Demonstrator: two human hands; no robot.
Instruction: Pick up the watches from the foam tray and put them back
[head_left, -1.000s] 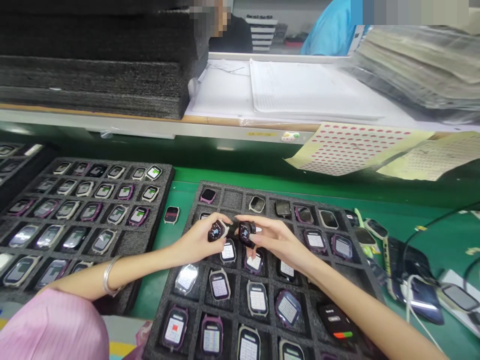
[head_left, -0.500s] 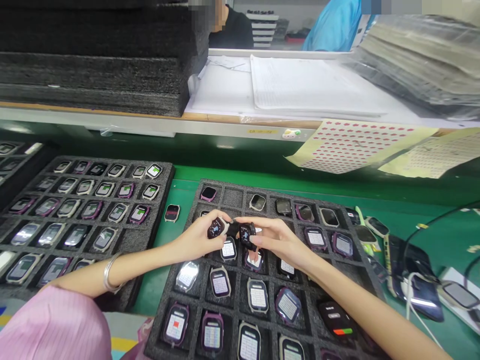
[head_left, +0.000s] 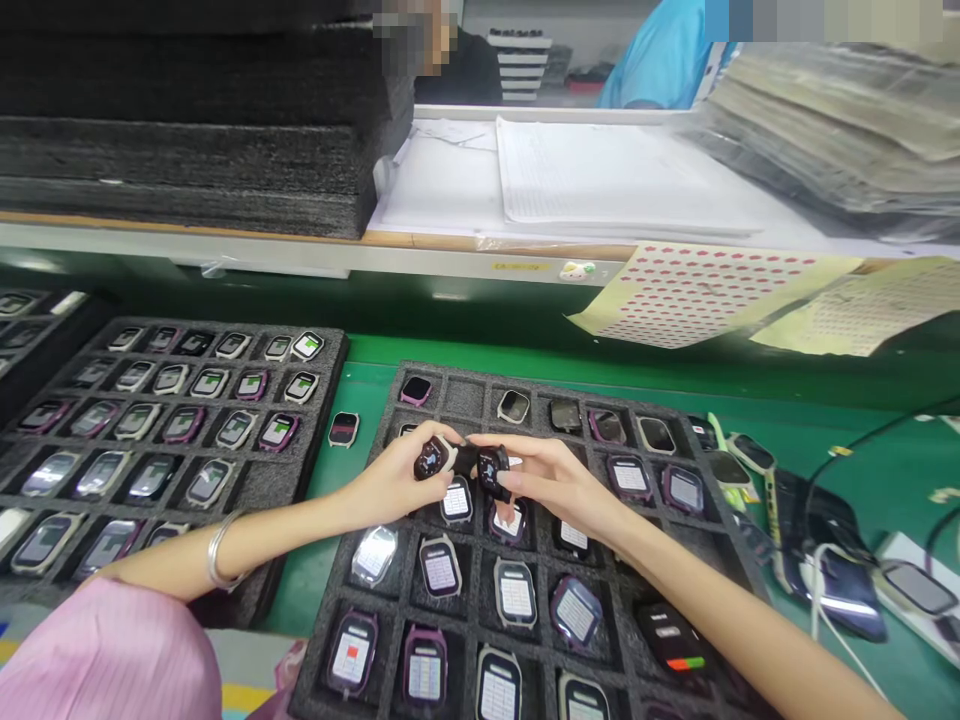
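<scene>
Many small watches (head_left: 209,380) sit in the left foam tray (head_left: 259,487). Just past that tray's right edge, one loose watch (head_left: 344,429) lies on the green table (head_left: 375,352). Next comes the left hand (head_left: 409,475), pinching a pale-edged watch (head_left: 433,458) between thumb and fingers. It is up over the right foam tray (head_left: 466,397), near that tray's far left corner. Just beside it, the right hand (head_left: 551,475) grips a black watch (head_left: 492,468), a little more toward the tray's middle. A dark bit shows between the two; I cannot tell what it is. Both watches look light and hard, and they should not bend. Their glass fronts are likely slick and could crack if dropped. The side edges seem best to hold, thumb across from fingers, off the glass.
</scene>
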